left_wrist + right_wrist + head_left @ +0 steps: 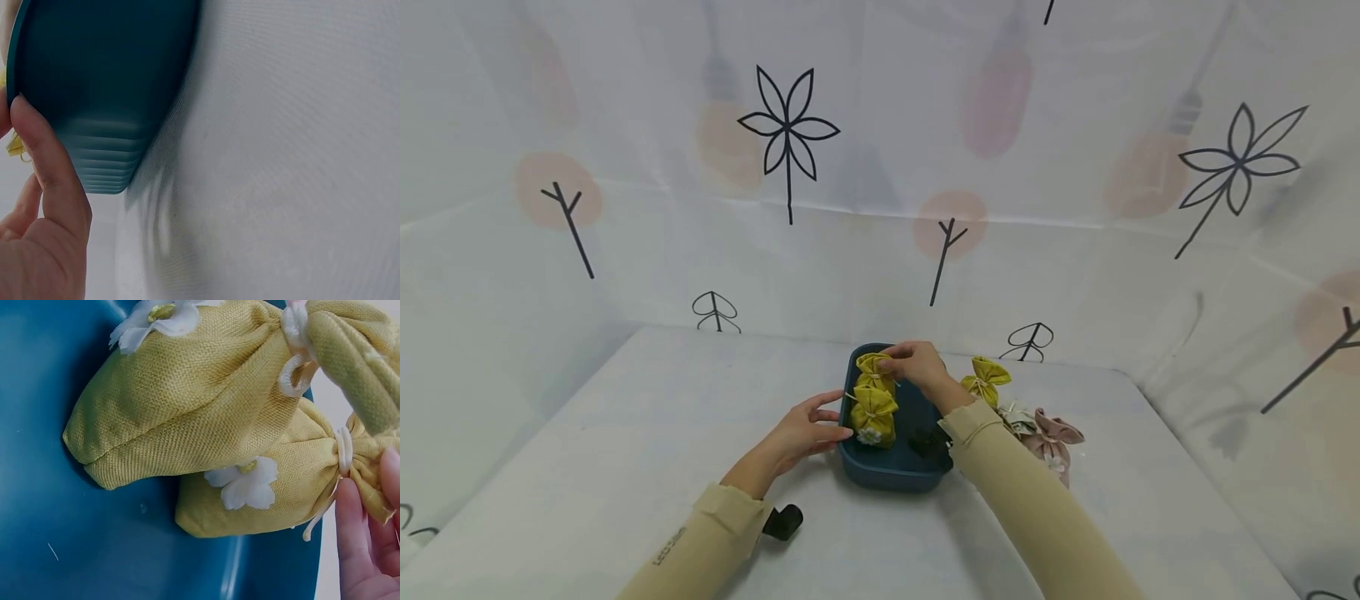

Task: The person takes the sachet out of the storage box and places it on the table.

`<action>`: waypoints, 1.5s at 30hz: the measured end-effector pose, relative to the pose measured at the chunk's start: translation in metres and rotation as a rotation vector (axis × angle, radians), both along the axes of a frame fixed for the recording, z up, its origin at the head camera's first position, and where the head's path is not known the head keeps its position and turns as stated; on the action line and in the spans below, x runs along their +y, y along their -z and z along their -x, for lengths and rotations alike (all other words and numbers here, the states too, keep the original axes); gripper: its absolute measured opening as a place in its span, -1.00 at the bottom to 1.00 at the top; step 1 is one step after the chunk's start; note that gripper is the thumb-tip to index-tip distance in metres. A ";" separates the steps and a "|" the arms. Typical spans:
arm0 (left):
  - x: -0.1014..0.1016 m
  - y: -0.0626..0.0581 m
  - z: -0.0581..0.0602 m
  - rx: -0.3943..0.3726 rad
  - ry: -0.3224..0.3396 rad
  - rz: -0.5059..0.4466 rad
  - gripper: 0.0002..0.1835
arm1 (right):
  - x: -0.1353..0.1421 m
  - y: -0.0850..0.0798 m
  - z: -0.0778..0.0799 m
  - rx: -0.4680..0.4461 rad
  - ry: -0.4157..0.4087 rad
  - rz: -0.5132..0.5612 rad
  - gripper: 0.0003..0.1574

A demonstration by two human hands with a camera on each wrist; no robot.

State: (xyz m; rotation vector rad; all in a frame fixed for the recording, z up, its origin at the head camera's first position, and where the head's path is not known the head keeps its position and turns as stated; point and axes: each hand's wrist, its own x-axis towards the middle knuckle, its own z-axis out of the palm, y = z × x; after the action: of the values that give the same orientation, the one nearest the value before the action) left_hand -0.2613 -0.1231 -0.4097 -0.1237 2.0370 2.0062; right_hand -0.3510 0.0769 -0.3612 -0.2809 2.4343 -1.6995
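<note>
A dark blue plastic basin (891, 479) stands on the white table, and my left hand (805, 429) pinches its left rim. In the left wrist view, a finger (47, 150) lies against the basin's outer wall (106, 75). Two yellow cloth drawstring pouches lie inside along the left. The nearer pouch (874, 417) has a white fabric flower (870, 436). My right hand (919, 367) reaches over the basin and pinches the ruffled top of the farther pouch (250, 500), just beyond its white cord.
Right of the basin, partly behind the right sleeve, are another yellow pouch (985, 379), a pale greenish one (1018, 418) and a pink one (1054, 442). A black object (784, 522) shows by the left cuff. A printed cloth backdrop (865, 275) rises behind the table.
</note>
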 end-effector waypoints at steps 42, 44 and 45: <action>0.000 0.003 -0.002 0.012 0.011 -0.012 -0.22 | 0.012 -0.041 -0.043 0.208 0.229 0.185 -0.74; 0.000 0.003 -0.002 0.015 0.012 -0.008 -0.22 | 0.013 -0.044 -0.047 0.215 0.237 0.197 -0.74; 0.000 0.003 -0.002 0.013 0.010 -0.006 -0.22 | 0.014 -0.045 -0.049 0.218 0.239 0.209 -0.74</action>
State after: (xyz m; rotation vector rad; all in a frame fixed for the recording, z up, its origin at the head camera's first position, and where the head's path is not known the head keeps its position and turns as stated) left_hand -0.2595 -0.1230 -0.4125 -0.0986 2.0355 2.0117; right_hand -0.3018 0.0905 -0.3158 -0.2167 2.5277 -2.1356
